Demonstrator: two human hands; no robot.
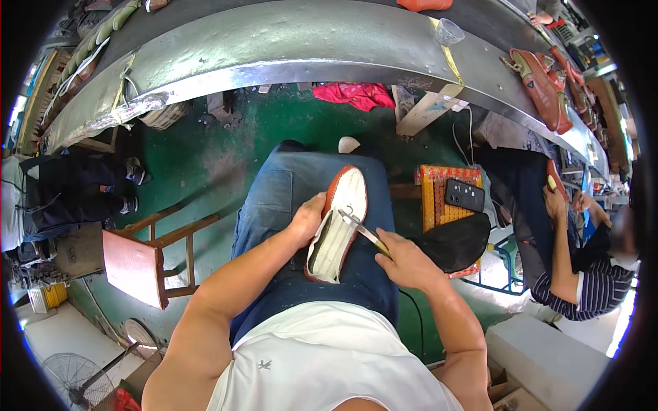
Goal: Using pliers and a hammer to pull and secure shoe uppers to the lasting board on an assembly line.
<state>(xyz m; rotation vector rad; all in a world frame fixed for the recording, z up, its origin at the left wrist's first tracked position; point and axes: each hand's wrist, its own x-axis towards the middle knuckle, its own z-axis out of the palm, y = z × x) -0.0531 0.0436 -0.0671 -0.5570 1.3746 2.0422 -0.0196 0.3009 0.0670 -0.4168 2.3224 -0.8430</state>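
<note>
On my lap rests a shoe (351,188) with a whitish face turned up, reddish-brown edges and its rounded end pointing away from me. My left hand (310,218) is closed on its left edge, near the middle. In my right hand (406,262) is a slim metal tool (370,237) with a yellowish handle; its exact kind is not plain. The tool's tip meets the shoe's upper face about halfway along, beside a small dark curved mark. The shoe's underside is hidden against my jeans (274,195).
A long metal-edged bench (274,55) curves across ahead, with brown shoes (538,89) and a clear cup (449,32) on it. At left stands a wooden stool (133,264). To my right, a phone (465,195) lies on a beaded seat (436,205) near a seated co-worker (589,274).
</note>
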